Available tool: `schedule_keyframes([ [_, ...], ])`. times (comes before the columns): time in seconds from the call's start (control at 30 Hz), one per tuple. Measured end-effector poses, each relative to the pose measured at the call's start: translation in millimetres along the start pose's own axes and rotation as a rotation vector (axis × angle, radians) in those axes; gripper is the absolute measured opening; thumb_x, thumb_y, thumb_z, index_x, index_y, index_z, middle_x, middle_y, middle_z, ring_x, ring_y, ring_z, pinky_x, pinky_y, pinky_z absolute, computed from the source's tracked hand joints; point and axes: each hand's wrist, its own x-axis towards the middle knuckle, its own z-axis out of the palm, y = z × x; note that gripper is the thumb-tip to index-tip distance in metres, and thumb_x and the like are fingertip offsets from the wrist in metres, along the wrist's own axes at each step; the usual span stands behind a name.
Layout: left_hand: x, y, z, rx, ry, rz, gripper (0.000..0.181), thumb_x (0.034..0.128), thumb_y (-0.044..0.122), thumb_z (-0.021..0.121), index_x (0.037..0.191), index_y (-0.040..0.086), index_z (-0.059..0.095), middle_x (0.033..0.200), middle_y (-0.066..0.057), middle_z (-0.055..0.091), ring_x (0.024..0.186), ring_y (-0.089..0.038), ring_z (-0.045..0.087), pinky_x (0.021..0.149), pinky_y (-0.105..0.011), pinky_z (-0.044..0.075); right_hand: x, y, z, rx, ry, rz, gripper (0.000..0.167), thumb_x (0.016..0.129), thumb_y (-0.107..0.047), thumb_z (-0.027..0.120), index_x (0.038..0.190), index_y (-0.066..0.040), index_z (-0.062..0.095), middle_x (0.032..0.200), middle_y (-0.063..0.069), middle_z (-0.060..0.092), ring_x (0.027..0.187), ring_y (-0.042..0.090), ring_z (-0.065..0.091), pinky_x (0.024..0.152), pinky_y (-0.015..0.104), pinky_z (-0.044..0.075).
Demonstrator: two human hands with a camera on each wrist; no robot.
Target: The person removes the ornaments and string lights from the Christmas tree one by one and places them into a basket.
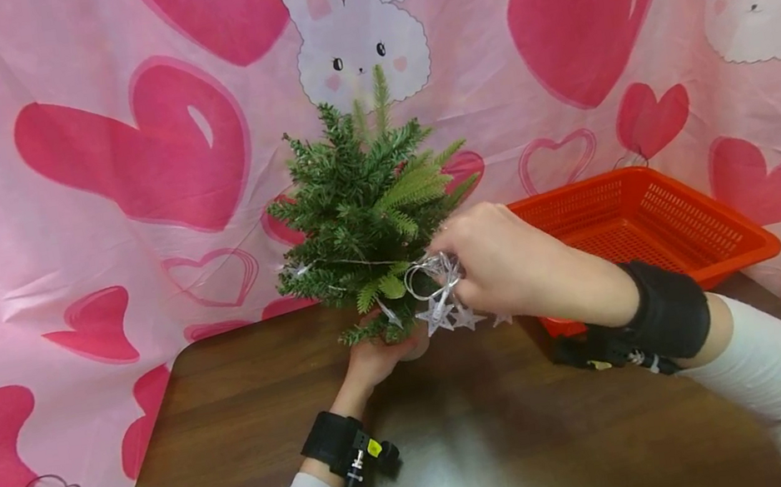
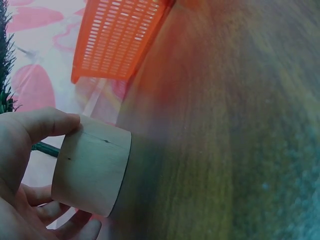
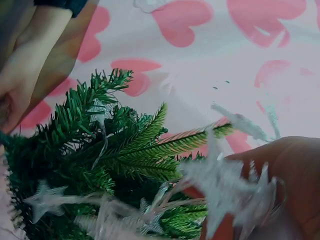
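Observation:
A small artificial Christmas tree (image 1: 355,207) stands on the table, its light-coloured round base (image 2: 92,165) plain in the left wrist view. My left hand (image 1: 375,361) grips that base, thumb on one side and fingers curled round the other. At the tree's right side my right hand (image 1: 507,260) holds a bunched string of clear star lights (image 1: 441,303), several stars dangling below the fingers. Part of the string runs across the branches, with a star (image 3: 46,200) lying against the green needles in the right wrist view. The right fingertips are partly hidden by the stars.
An orange perforated plastic basket (image 1: 638,223) sits at the right behind my right forearm. The brown wooden table (image 1: 252,432) meets a pink cloth backdrop (image 1: 98,262) with hearts and rabbits.

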Motion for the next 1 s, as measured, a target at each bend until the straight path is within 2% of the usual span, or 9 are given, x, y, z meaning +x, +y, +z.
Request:
schedule_keyframes([
  [0.13,0.2,-0.1,0.3,-0.036,-0.010,0.018,0.055,0.0743,0.014,0.085,0.125,0.011,0.065,0.125,-0.008,0.069,0.117,-0.026,0.063,0.096,-0.040,0.050,-0.1,5.0,-1.5,0.150,0.011,0.022,0.014,0.083,-0.008,0.070,0.071,-0.016,0.070,0.059,-0.007,0.057,0.059,0.012,0.047,0.058,0.029,0.039],
  [0.3,-1.2,1.7,1.2,-0.017,0.007,0.001,0.053,0.0733,0.015,0.086,0.121,0.009,0.065,0.122,-0.012,0.068,0.115,-0.029,0.063,0.094,-0.043,0.051,0.2,7.6,-1.9,0.273,0.097,0.066,0.005,0.087,-0.017,0.075,0.083,-0.015,0.076,0.066,-0.004,0.064,0.060,0.011,0.048,0.058,0.028,0.042],
  [0.4,-0.5,1.3,2.4,0.000,0.018,0.019,0.049,0.0734,0.017,0.086,0.118,0.009,0.066,0.119,-0.012,0.069,0.114,-0.030,0.063,0.094,-0.044,0.051,1.2,8.0,-1.4,0.340,0.147,0.061,0.006,0.088,-0.020,0.074,0.085,-0.016,0.076,0.069,-0.003,0.066,0.063,0.010,0.052,0.059,0.027,0.044],
  [0.53,0.5,1.0,3.5,0.058,0.030,0.059,0.049,0.0733,0.019,0.086,0.117,0.011,0.067,0.117,-0.011,0.070,0.111,-0.029,0.064,0.092,-0.045,0.052,2.3,6.8,-0.7,0.430,0.171,0.027,0.007,0.089,-0.023,0.074,0.087,-0.017,0.077,0.077,-0.006,0.070,0.069,0.007,0.057,0.061,0.026,0.046],
  [0.67,0.7,3.2,3.8,0.124,0.042,0.089,0.055,0.0728,0.022,0.086,0.122,0.012,0.066,0.118,-0.012,0.069,0.114,-0.033,0.061,0.094,-0.051,0.050,3.1,5.2,0.1,0.502,0.163,-0.012,0.004,0.089,-0.019,0.072,0.088,-0.016,0.076,0.086,-0.006,0.071,0.079,0.006,0.059,0.068,0.026,0.049],
  [0.83,0.4,5.9,4.6,0.179,0.038,0.054,0.057,0.0743,0.031,0.085,0.126,0.015,0.065,0.121,-0.008,0.068,0.118,-0.034,0.053,0.100,-0.054,0.043,4.6,5.4,3.0,0.630,0.084,-0.042,0.008,0.091,-0.012,0.069,0.097,-0.014,0.075,0.101,-0.003,0.072,0.088,0.008,0.061,0.074,0.029,0.051],
  [0.9,0.8,6.1,5.2,0.182,0.034,0.050,0.055,0.0750,0.031,0.085,0.125,0.016,0.066,0.119,-0.006,0.070,0.118,-0.033,0.052,0.101,-0.054,0.042,4.9,5.7,4.3,0.650,0.056,-0.053,0.010,0.092,-0.013,0.067,0.100,-0.014,0.074,0.101,-0.003,0.073,0.085,0.009,0.060,0.073,0.029,0.050],
  [1.0,0.8,6.1,6.2,0.180,0.041,0.044,0.052,0.0746,0.031,0.085,0.122,0.016,0.068,0.109,-0.007,0.071,0.116,-0.032,0.051,0.100,-0.053,0.041,5.3,5.7,6.2,0.637,0.057,-0.076,0.011,0.094,-0.014,0.066,0.101,-0.013,0.074,0.096,-0.002,0.074,0.081,0.009,0.059,0.072,0.029,0.049],
])
